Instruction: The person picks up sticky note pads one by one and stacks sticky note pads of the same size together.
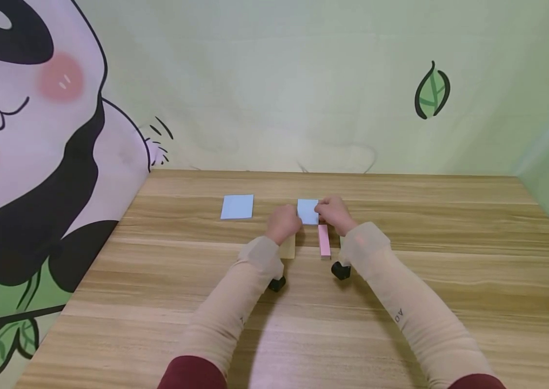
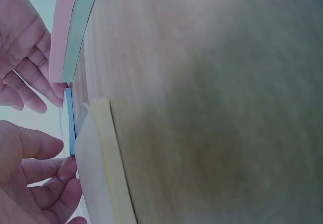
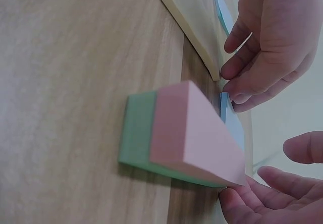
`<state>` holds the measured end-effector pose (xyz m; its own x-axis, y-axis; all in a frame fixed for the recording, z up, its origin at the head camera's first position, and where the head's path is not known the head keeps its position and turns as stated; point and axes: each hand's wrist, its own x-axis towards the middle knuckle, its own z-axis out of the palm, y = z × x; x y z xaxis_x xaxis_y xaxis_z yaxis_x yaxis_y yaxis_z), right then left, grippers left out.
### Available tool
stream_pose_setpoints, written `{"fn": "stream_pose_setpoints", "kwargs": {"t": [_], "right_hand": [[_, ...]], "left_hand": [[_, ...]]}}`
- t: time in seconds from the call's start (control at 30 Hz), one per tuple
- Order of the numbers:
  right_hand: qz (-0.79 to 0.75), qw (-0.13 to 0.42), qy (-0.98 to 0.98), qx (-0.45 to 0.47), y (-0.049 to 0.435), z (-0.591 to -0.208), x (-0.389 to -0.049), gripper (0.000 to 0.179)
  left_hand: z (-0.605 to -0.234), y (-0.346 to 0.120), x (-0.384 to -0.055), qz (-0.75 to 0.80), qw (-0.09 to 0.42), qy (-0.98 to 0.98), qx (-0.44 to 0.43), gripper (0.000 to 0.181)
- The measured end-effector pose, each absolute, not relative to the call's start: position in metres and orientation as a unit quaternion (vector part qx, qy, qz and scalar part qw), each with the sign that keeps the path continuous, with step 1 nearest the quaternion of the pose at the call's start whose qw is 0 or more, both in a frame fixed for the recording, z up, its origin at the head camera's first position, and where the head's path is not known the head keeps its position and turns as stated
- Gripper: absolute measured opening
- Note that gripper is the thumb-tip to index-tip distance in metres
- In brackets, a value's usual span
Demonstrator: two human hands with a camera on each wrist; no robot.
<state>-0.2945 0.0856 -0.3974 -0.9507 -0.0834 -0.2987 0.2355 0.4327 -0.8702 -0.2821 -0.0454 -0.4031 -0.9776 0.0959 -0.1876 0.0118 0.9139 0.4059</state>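
Note:
A light blue square sticky-note pad (image 1: 308, 212) lies flat on the table between both hands. At its left edge is my left hand (image 1: 284, 222), fingers bent and fingertips right at the pad's end. My right hand (image 1: 335, 212) touches the right edge, its fingers fairly straight in the left wrist view. Beneath the left wrist lies a pale yellow pad (image 2: 112, 153), partly covered in the head view. Near the right hand, a pink pad (image 3: 202, 138) rests against a green pad (image 3: 136, 128); the head view mostly hides the green one behind the right wrist.
Another light blue square pad (image 1: 237, 207) lies to the left on the wooden table (image 1: 158, 302). Behind the table's far edge stands a wall (image 1: 274, 86) with a printed panda and leaves. Black wrist devices (image 1: 341, 270) hang under the sleeves.

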Motion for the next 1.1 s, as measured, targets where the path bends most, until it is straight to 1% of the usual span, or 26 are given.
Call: {"fn": "stream_pose_setpoints", "kwargs": {"t": [0.43,0.6,0.67,0.73,0.8,0.83,0.9,0.97,1.1], "right_hand": [[-0.532,0.151,0.832,0.051,0.087,-0.398,-0.294,0.037],[-0.522,0.133,0.841,0.047,0.090,-0.396,-0.292,0.034],[-0.515,0.123,0.847,0.043,0.093,-0.394,-0.290,0.033],[-0.513,0.121,0.848,0.045,0.095,-0.392,-0.289,0.035],[-0.516,0.124,0.846,0.047,0.097,-0.389,-0.287,0.038],[-0.518,0.125,0.845,0.048,0.098,-0.388,-0.286,0.039],[-0.523,0.129,0.841,0.050,0.100,-0.386,-0.285,0.040],[-0.528,0.127,0.838,0.048,0.102,-0.384,-0.285,0.040],[-0.538,0.119,0.834,0.039,0.107,-0.384,-0.284,0.040]], "left_hand": [[-0.404,-0.045,-0.283,0.203,0.102,0.974,0.017,0.018],[-0.408,-0.047,-0.286,0.211,0.085,0.974,0.002,0.027],[-0.408,-0.047,-0.286,0.210,0.073,0.975,-0.004,0.027],[-0.407,-0.047,-0.286,0.216,0.063,0.974,-0.007,0.020],[-0.405,-0.047,-0.286,0.221,0.054,0.974,-0.009,0.010],[-0.404,-0.046,-0.286,0.222,0.050,0.974,-0.009,0.013],[-0.403,-0.045,-0.287,0.224,0.045,0.973,-0.009,0.027],[-0.402,-0.044,-0.287,0.217,0.042,0.975,-0.006,0.036],[-0.401,-0.041,-0.287,0.206,0.045,0.977,-0.001,0.037]]}}
